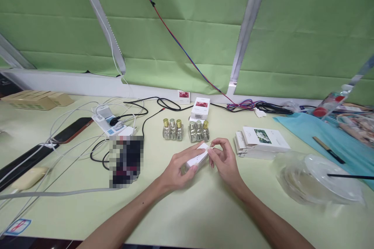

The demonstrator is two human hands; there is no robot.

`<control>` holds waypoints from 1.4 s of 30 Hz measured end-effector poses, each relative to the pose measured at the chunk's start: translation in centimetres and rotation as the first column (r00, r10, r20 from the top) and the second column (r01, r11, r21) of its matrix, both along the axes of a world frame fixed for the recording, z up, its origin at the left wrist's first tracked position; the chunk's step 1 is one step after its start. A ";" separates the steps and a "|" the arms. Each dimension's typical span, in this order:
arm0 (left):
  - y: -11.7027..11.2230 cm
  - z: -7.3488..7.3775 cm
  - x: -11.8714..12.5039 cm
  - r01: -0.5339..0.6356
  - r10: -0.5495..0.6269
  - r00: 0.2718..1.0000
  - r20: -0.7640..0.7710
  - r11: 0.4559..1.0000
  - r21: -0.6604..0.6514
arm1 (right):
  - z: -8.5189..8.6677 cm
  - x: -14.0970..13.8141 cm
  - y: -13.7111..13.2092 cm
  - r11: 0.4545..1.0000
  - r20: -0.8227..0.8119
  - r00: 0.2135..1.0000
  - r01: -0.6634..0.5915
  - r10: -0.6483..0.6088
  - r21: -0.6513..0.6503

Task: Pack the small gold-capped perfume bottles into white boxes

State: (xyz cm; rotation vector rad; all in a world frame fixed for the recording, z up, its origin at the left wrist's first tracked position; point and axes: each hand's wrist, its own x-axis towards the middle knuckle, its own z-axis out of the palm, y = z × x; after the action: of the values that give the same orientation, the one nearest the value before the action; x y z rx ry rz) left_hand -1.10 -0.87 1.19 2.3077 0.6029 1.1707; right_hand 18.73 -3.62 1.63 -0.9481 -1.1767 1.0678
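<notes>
My left hand is wrapped around a small white carton lying on its side on the pale green table. My right hand pinches the carton's open flap at its far end. Just behind my hands stand two clusters of small glass bottles with gold caps, the second group to the right.
A stack of flat white cartons lies to the right, a clear plastic bag beyond it. Two red-printed white boxes sit at the back. Cables, a power strip and a dark phone crowd the left. A blue cloth covers the right.
</notes>
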 end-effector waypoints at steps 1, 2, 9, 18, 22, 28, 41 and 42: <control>0.0 0.0 0.0 0.000 0.000 1.000 -0.001 1.000 0.001 | 0.0 0.0 0.0 1.000 0.003 1.000 0.000 0.000 -0.001; 0.0 0.0 0.0 0.002 -0.002 1.000 0.002 1.000 0.002 | 0.0 0.0 0.0 1.000 0.007 1.000 -0.001 0.001 -0.002; -0.2 0.4 0.2 0.009 -0.009 1.000 0.018 1.000 0.014 | 0.1 0.0 -0.1 1.000 0.048 0.998 -0.029 0.029 -0.009; -0.1 0.4 0.0 0.019 -0.019 1.000 0.012 1.000 0.004 | 0.0 0.0 0.0 0.999 0.076 0.997 -0.033 0.035 -0.021; -0.1 0.2 0.0 0.020 -0.020 1.000 0.015 1.000 -0.003 | 0.0 0.0 0.0 0.999 0.077 0.996 -0.040 0.043 -0.032; 0.0 0.0 0.0 0.019 -0.019 1.000 0.008 0.999 -0.028 | -0.3 -0.1 0.1 0.998 0.062 0.997 -0.047 0.049 -0.042; -0.1 0.1 0.0 0.007 -0.007 1.000 0.016 1.000 -0.019 | 0.1 -0.1 0.0 0.996 0.080 0.995 -0.047 0.053 -0.072; -0.1 0.1 0.0 0.004 -0.004 1.000 0.015 1.000 -0.022 | 0.0 -0.1 0.0 0.996 0.081 0.995 -0.052 0.058 -0.074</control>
State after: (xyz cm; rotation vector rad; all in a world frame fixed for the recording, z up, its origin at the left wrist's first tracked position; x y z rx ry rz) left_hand -1.10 -0.99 1.25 2.2788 0.6020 1.1731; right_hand 18.59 -3.66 1.68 -1.0301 -1.2457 1.1299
